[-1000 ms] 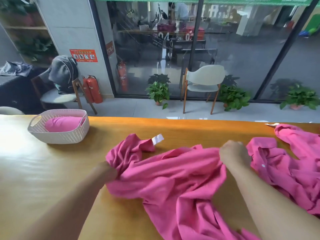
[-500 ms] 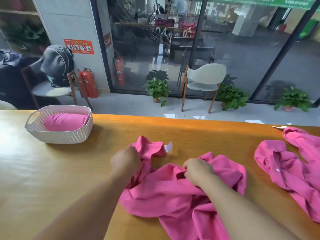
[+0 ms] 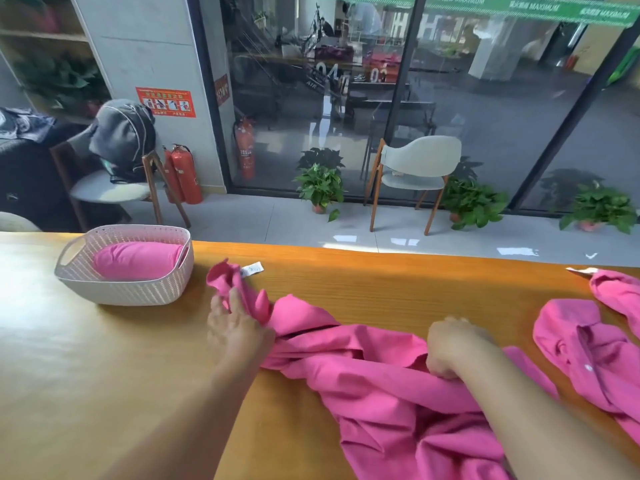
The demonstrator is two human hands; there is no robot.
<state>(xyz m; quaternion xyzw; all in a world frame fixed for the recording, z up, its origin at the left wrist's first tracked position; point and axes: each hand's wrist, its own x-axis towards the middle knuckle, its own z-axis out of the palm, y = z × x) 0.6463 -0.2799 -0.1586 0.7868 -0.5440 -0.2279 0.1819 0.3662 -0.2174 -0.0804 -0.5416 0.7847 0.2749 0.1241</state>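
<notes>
2 bare hands worked on 1 pink garment [image 3: 381, 393] that lay crumpled on the wooden bench [image 3: 104, 375], spread from just right of the basket toward the near edge, where its lower part ran out of view. The left hand [image 3: 239, 327] rested on the garment's bunched left end, its fingers [image 3: 235, 299] stretched out fairly straight and pressing the cloth flat against the bench rather than curling round it. The right hand [image 3: 453, 344] sat further right on the same garment, its fingers clenched into a fist that gripped a fold of the fabric. 1 white tag [image 3: 252, 270] stuck out from the garment's far left tip. 1 second pink garment [image 3: 588, 358] lay in a heap at the right end of the bench, apart from the first, with 1 white label [image 3: 581, 270] at its far corner. 1 pale woven basket [image 3: 124, 292] stood on the left of the bench, near the left hand but not touching it, and held 1 rolled pink bundle [image 3: 138, 259]. Beyond the bench, on the tiled floor, stood 2 chairs [image 3: 419, 168], 3 potted plants [image 3: 320, 185] along the glass wall, and 3 red fire extinguishers [image 3: 183, 174] near the pillar.
</notes>
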